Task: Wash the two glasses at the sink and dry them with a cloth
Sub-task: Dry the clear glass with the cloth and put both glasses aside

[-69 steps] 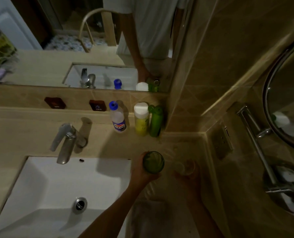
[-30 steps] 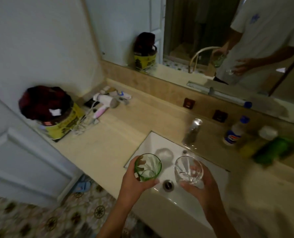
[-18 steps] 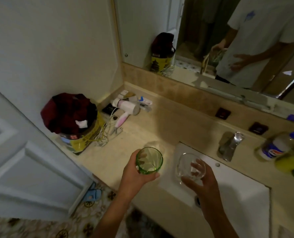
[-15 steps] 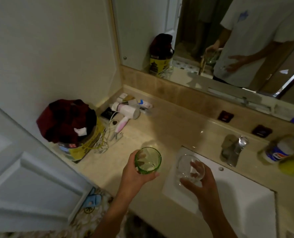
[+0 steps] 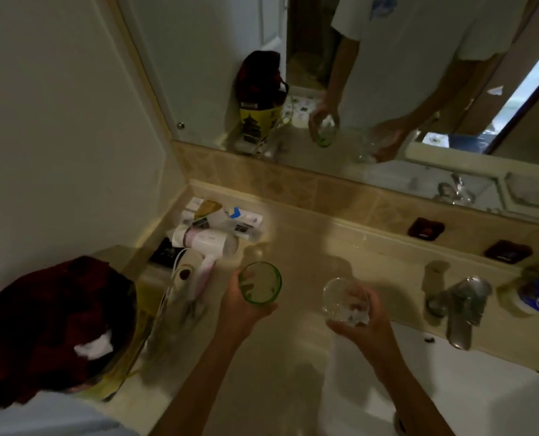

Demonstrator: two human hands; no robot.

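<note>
Two glasses stand upright, mouths up, held over the beige stone counter. The left hand (image 5: 241, 313) has its fingers curled round a smooth green glass (image 5: 259, 284); at three o'clock of it, the right hand (image 5: 364, 325) clasps a clear glass (image 5: 343, 298) beside the white sink (image 5: 469, 391). A shiny metal tap (image 5: 461, 305) lies further toward three o'clock, a white hairdryer (image 5: 205, 247) toward ten.
</note>
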